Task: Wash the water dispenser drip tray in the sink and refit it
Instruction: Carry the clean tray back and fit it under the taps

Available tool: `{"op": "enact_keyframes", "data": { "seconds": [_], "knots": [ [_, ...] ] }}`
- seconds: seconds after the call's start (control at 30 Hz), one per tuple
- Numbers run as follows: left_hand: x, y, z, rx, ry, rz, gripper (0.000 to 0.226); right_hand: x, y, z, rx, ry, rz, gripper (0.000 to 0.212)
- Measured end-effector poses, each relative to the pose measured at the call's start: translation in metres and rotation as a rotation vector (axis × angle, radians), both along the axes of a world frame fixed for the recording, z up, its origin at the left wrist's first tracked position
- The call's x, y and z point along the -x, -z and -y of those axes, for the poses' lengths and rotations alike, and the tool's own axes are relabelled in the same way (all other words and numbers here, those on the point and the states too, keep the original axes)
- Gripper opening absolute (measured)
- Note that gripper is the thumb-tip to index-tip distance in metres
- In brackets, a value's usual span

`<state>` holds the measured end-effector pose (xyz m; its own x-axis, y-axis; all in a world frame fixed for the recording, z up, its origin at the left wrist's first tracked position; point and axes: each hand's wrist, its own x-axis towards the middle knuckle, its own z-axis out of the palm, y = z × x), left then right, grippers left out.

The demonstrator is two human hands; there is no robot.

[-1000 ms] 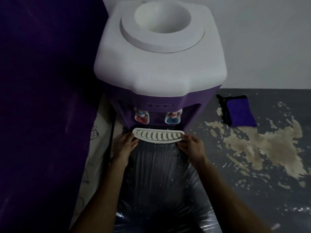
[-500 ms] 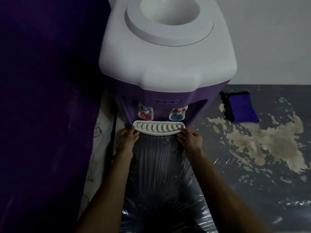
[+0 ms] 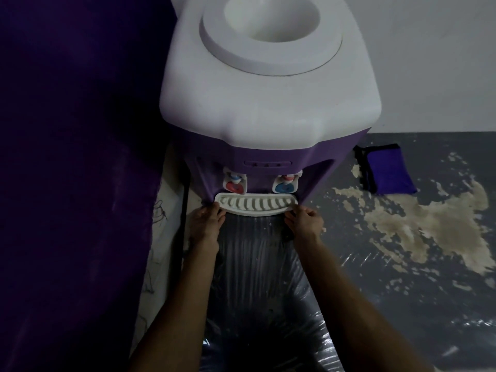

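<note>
Two hands are on the job in the head view, one at each end of the white slotted drip tray (image 3: 256, 204), which sits at the foot of the purple front of the water dispenser (image 3: 268, 103), just below the red tap (image 3: 234, 184) on the left and the blue tap (image 3: 284, 185) on the right. Your left hand (image 3: 205, 224) holds the tray's left end, fingers curled up against its corner; your right hand (image 3: 304, 220) holds the right end, fingers bent round the rim there. How far the fingertips reach under the tray you cannot tell in this dim light. The tray lies level, its far edge against the dispenser body and its near curved edge sticking out toward you. The dispenser's white top, with its round open well, fills the far middle of the view. Below the tray, between your forearms, the lower front is wrapped in shiny clear plastic film (image 3: 257, 291). To the left hangs a dark purple surface (image 3: 75, 157). To the right, on the grey floor (image 3: 429, 304) with its pale worn patches, a folded purple cloth (image 3: 383, 170) lies near the wall, well apart from your hands.
</note>
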<state>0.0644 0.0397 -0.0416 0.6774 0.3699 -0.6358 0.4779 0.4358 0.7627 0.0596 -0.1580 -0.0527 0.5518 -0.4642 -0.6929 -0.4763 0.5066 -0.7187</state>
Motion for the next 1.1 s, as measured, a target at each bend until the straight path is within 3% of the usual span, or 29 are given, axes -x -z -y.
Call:
{"op": "enact_keyframes", "data": {
  "seconds": [0.13, 0.67, 0.9, 1.1],
  "knots": [
    [0.0005, 0.0012, -0.0001, 0.013, -0.016, 0.017, 0.031, 0.0047, 0.0042, -0.0021, 0.017, 0.014, 0.027, 0.003],
    [-0.0018, 0.0051, 0.0014, -0.01, -0.015, 0.015, 0.018, 0.0025, 0.0009, 0.0008, -0.029, 0.035, 0.038, 0.02],
    [-0.0023, 0.0069, 0.0032, 0.02, -0.063, 0.003, 0.037, 0.0023, 0.0032, -0.0012, 0.014, 0.044, 0.05, 0.015],
    [-0.0025, 0.0041, 0.0052, -0.009, -0.051, -0.018, 0.04, 0.0008, -0.0002, 0.0013, 0.055, 0.018, 0.044, 0.025]
  ]
}}
